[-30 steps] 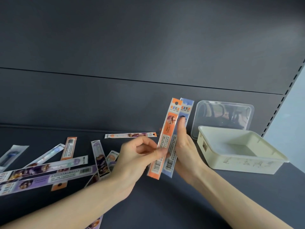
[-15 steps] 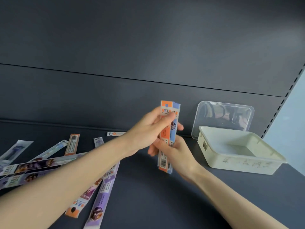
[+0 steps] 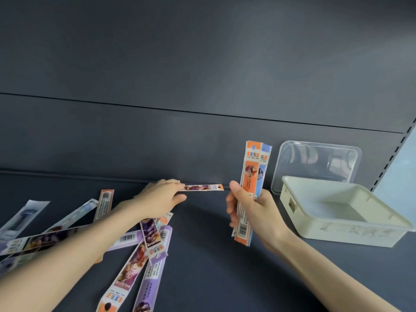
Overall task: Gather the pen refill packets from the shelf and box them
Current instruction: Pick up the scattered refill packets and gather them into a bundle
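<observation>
Left hand (image 3: 161,197) moved off stack onto rear packet (image 3: 203,187) | right hand (image 3: 252,210) clamps stack (image 3: 253,176) | box (image 3: 337,226) open

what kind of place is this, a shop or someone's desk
Most likely a shop or stockroom: a dark metal shelf with a slotted upright at the right, like retail shelving, strewn with barcoded pen refill packets.
</observation>
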The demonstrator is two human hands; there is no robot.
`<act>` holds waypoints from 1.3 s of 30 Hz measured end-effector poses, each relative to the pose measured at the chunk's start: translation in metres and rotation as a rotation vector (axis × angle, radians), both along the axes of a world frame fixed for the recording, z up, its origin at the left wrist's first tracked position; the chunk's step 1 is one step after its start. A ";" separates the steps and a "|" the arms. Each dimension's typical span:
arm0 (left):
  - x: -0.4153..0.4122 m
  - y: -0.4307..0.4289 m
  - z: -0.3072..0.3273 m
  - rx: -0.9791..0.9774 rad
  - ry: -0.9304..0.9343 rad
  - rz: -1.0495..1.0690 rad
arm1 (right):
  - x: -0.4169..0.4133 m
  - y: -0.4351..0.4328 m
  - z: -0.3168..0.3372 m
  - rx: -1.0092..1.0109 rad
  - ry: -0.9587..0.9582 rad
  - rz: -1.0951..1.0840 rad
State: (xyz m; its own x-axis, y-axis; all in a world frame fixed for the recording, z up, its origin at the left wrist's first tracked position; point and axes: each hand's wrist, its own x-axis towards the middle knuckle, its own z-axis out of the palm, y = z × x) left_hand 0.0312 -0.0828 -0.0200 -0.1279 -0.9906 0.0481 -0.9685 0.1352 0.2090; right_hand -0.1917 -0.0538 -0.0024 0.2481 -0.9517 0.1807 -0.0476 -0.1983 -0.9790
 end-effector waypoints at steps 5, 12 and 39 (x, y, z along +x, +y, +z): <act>-0.005 0.000 0.003 -0.180 0.117 -0.003 | -0.001 -0.003 -0.002 -0.006 -0.011 -0.045; -0.010 0.001 0.012 -0.221 0.429 0.048 | -0.001 -0.003 -0.005 0.000 -0.064 -0.078; -0.011 0.166 -0.001 -0.201 0.226 0.166 | 0.040 0.047 0.003 0.096 -0.038 0.175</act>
